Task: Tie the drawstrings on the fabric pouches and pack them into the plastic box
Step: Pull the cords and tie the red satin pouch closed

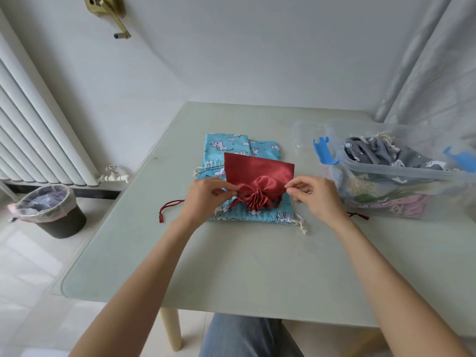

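A pale green glass-topped table (pixel 244 266) stands on a cream leg (pixel 171 328) over a light tiled floor (pixel 31 266), set against a white wall (pixel 231 47) that carries a brass crank handle (pixel 110 11). To the left, a white column radiator (pixel 33 119) with a valve (pixel 113 175) at its base stands behind a dark waste bin (pixel 51 210) lined with a translucent bag. At right hangs a pale grey curtain (pixel 432 60).

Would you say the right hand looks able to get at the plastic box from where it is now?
Probably yes. The right hand pinches the red pouch, and the plastic box stands just to its right with its top open and only bare table between. It would have to let go of the pouch first.
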`<action>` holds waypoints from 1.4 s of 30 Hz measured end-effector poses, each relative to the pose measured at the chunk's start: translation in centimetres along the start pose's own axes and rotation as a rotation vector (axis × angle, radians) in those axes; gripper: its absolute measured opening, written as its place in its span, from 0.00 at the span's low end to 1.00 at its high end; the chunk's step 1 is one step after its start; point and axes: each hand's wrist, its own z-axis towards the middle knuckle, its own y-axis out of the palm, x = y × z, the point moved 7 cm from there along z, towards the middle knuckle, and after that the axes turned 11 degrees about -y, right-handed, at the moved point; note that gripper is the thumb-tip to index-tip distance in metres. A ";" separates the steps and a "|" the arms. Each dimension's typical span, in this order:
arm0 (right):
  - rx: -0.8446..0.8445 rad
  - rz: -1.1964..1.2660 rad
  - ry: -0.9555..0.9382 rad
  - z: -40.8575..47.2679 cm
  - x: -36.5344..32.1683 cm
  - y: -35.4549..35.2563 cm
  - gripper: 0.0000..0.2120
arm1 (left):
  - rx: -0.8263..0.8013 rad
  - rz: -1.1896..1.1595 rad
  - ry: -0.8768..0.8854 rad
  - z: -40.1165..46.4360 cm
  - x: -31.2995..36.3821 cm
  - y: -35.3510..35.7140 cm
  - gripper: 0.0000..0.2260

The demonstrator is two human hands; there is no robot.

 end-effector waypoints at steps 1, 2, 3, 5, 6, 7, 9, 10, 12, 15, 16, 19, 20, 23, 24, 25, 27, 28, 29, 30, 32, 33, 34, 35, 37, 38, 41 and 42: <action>-0.006 -0.018 -0.001 0.1 0.2 0.1 0.05 | -0.006 -0.010 0.008 0.0 0.0 -0.2 0.06; -0.014 -0.049 -0.006 0.2 0.2 0.2 0.04 | -0.012 -0.020 0.013 -0.1 0.0 -0.3 0.07; -0.021 -0.091 -0.017 0.2 0.2 0.4 0.03 | -0.018 -0.030 0.014 -0.1 0.0 -0.4 0.07; -0.030 -0.149 -0.040 0.0 0.2 0.6 0.02 | -0.035 -0.001 0.027 -0.2 -0.2 -0.6 0.08; -0.042 -0.166 -0.048 -0.2 0.4 0.8 0.02 | -0.047 0.052 0.043 -0.2 -0.4 -0.6 0.08; -0.060 -0.187 -0.056 -0.4 0.6 1.0 0.02 | -0.060 0.117 0.064 -0.2 -0.6 -0.6 0.07; -0.096 -0.234 -0.079 -0.7 0.8 1.3 0.02 | -0.078 0.222 0.101 -0.3 -1.0 -0.6 0.07; -0.108 -0.253 -0.088 -0.9 0.8 1.4 0.02 | -0.079 0.254 0.118 -0.4 -1.1 -0.6 0.07; -0.126 -0.286 -0.080 -1.2 0.9 1.5 0.02 | -0.064 0.297 0.155 -0.6 -1.0 -0.4 0.06; -0.168 -0.335 -0.063 -1.5 0.9 1.5 0.02 | -0.052 0.345 0.192 -0.8 -0.5 0.1 0.04; -0.183 -0.351 -0.076 -1.5 0.7 1.3 0.02 | -0.054 0.352 0.195 -0.8 -0.4 0.1 0.04; -0.212 -0.310 -0.109 -0.9 -0.4 0.4 0.02 | -0.054 0.314 0.175 -0.7 0.1 -0.2 0.03; -0.208 -0.280 -0.115 -0.6 -0.8 0.1 0.03 | -0.061 0.291 0.151 -0.6 0.3 -0.4 0.03; -0.172 -0.177 -0.105 0.7 -2.0 -0.2 0.10 | -0.105 0.218 0.045 -0.1 0.9 -0.4 0.02; -0.174 -0.112 -0.087 1.2 -2.4 0.0 0.12 | -0.115 0.202 0.013 0.1 1.0 -0.3 0.02; -0.183 -0.030 -0.067 1.7 -2.9 0.3 0.14 | -0.124 0.187 -0.014 0.3 1.1 -0.3 0.02; -0.205 0.206 -0.013 2.5 -3.9 1.3 0.14 | -0.156 0.175 -0.078 0.6 0.7 -0.1 0.04; -0.217 0.346 0.022 2.9 -4.2 1.9 0.12 | -0.170 0.185 -0.110 0.6 0.4 0.0 0.06; -0.232 0.496 0.063 3.2 -4.4 2.6 0.09 | -0.176 0.203 -0.134 0.7 0.1 0.0 0.08; -0.245 0.630 0.102 3.5 -4.5 3.5 0.08 | -0.171 0.225 -0.148 0.7 -0.1 -0.1 0.12; -0.261 0.806 0.165 3.9 -4.6 5.0 0.08 | -0.160 0.226 -0.167 0.5 -0.4 -0.3 0.17; -0.270 0.853 0.188 4.1 -4.5 5.8 0.08 | -0.160 0.182 -0.189 0.4 -0.6 -0.6 0.19; -0.275 0.866 0.206 4.2 -4.3 6.3 0.09 | -0.166 0.088 -0.228 0.3 -0.9 -0.9 0.19; -0.278 0.837 0.213 4.3 -4.0 6.8 0.10 | -0.179 -0.050 -0.280 0.1 -1.3 -1.3 0.19; -0.283 0.687 0.193 4.4 -3.3 7.3 0.10 | -0.200 -0.350 -0.370 -0.3 -1.8 -2.2 0.18; -0.288 0.623 0.188 4.3 -2.9 7.4 0.10 | -0.201 -0.471 -0.382 -0.5 -1.9 -2.8 0.17; -0.321 0.562 0.200 3.8 -2.0 8.0 0.11 | -0.214 -0.693 -0.343 -0.6 -1.5 -4.1 0.14; -0.335 0.555 0.207 3.6 -1.9 8.2 0.12 | -0.229 -0.712 -0.313 -0.5 -1.1 -4.2 0.13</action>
